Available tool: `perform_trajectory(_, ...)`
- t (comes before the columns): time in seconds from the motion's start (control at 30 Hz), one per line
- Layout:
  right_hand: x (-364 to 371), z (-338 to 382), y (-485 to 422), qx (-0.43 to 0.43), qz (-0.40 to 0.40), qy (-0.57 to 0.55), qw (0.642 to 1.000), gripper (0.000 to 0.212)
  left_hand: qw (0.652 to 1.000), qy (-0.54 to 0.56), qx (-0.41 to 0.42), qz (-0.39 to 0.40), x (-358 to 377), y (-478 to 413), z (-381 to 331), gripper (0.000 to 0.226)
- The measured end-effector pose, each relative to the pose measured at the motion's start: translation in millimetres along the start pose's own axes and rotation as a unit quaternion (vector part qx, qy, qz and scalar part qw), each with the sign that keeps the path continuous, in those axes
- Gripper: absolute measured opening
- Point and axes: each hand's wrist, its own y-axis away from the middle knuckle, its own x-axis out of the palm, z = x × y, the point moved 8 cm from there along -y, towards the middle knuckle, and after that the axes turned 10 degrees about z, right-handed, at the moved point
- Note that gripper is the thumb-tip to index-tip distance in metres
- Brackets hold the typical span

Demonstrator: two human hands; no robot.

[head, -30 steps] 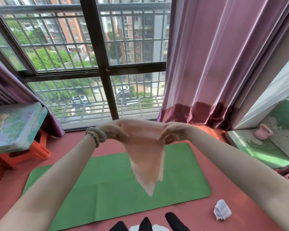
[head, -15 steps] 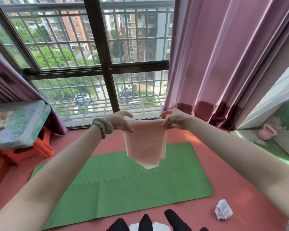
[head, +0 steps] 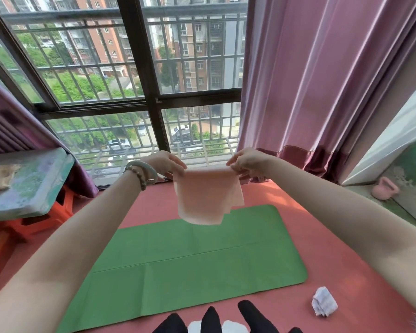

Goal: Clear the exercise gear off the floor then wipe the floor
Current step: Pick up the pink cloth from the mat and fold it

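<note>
I hold a pale pink towel [head: 208, 197] up in front of me, folded so it hangs as a short rectangle. My left hand [head: 165, 163] pinches its top left corner and my right hand [head: 247, 162] pinches its top right corner. Below it a green exercise mat [head: 190, 258] lies flat on the red floor [head: 341, 267]. A crumpled white cloth [head: 323, 304] lies on the floor to the right of the mat. A small pink kettlebell [head: 384, 188] stands on the green ledge at the right.
A low table [head: 29, 188] with a worn painted top on orange legs stands at the left, with a tan folded cloth [head: 0, 176] on it. A barred window [head: 139, 92] fills the back wall. Pink curtains [head: 322, 80] hang at the right. My dark feet [head: 214, 318] show at the bottom edge.
The towel hung as a long point a second ago; now it is folded shorter and squarer. Both hands have risen and moved slightly apart, and my view has tilted up.
</note>
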Motion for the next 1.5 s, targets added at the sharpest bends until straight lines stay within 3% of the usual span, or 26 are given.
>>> perform_trajectory(0.07, 3, 2, 1, -0.007, 0.039, -0.023, 0.999, 0.027, 0.999, 0.048, 0.005, -0.006, -1, -1, 1, 0.029)
perform_trajectory(0.13, 5, 4, 1, -0.018, 0.058, 0.033, 0.998, 0.039, 0.996, 0.089, 0.014, 0.002, 3, -2, -2, 0.038)
perform_trajectory(0.23, 9, 7, 0, -0.037, 0.005, 0.181, 0.983, 0.036, 0.998, -0.018, 0.038, -0.039, 7, -3, -12, 0.04)
perform_trajectory(0.3, 8, 6, -5, -0.045, -0.043, 0.218, 0.974, 0.031, 0.991, -0.083, 0.058, -0.089, 7, -1, -19, 0.033)
perform_trajectory(0.4, 4, 8, -4, -0.052, -0.056, 0.192, 0.978, 0.011, 0.979, -0.109, 0.073, -0.157, 2, -2, -18, 0.024)
perform_trajectory(0.5, -2, 11, 2, -0.081, -0.023, 0.115, 0.99, 0.021, 0.966, -0.126, 0.104, -0.198, -8, -1, -23, 0.019)
perform_trajectory(0.6, -8, 12, 9, -0.113, 0.027, 0.01, 0.993, 0.017, 0.979, -0.092, 0.147, -0.111, -2, 0, -32, 0.016)
perform_trajectory(0.7, -22, 13, 16, -0.118, 0.007, -0.08, 0.99, 0.02, 0.974, 0.077, 0.213, 0.015, 12, 4, -37, 0.01)
perform_trajectory(0.77, -29, 7, 15, -0.094, 0.012, -0.131, 0.987, 0.046, 0.963, 0.148, 0.224, 0.016, 14, 1, -38, 0.006)
perform_trajectory(0.83, -18, -9, 14, -0.035, 0.086, -0.126, 0.988, 0.075, 0.962, 0.192, 0.195, -0.014, 15, -5, -35, 0.007)
perform_trajectory(0.93, 2, -34, 17, 0.02, 0.162, -0.067, 0.984, 0.042, 0.962, 0.198, 0.185, -0.031, 19, -10, -35, 0.01)
perform_trajectory(1.0, 9, -50, 16, 0.047, 0.151, -0.053, 0.986, 0.048, 0.968, 0.184, 0.168, -0.032, 22, -15, -30, 0.009)
perform_trajectory(1.1, 15, -53, 19, 0.055, 0.116, -0.057, 0.99, 0.027, 0.971, 0.191, 0.144, -0.02, 26, -18, -19, 0.006)
perform_trajectory(1.23, 22, -43, 24, 0.028, 0.097, -0.026, 0.995, 0.037, 0.975, 0.186, 0.076, 0.091, 42, -21, 4, 0.042)
perform_trajectory(1.33, 25, -33, 22, -0.003, 0.047, -0.008, 0.999, 0.017, 0.963, 0.171, 0.023, 0.208, 65, -21, 26, 0.093)
perform_trajectory(1.4, 24, -28, 20, -0.019, -0.006, 0.033, 0.999, 0.012, 0.961, 0.162, 0.004, 0.224, 72, -24, 38, 0.111)
perform_trajectory(1.5, 19, -22, 15, -0.051, -0.065, 0.077, 0.994, 0.053, 0.97, 0.148, -0.002, 0.194, 66, -28, 55, 0.118)
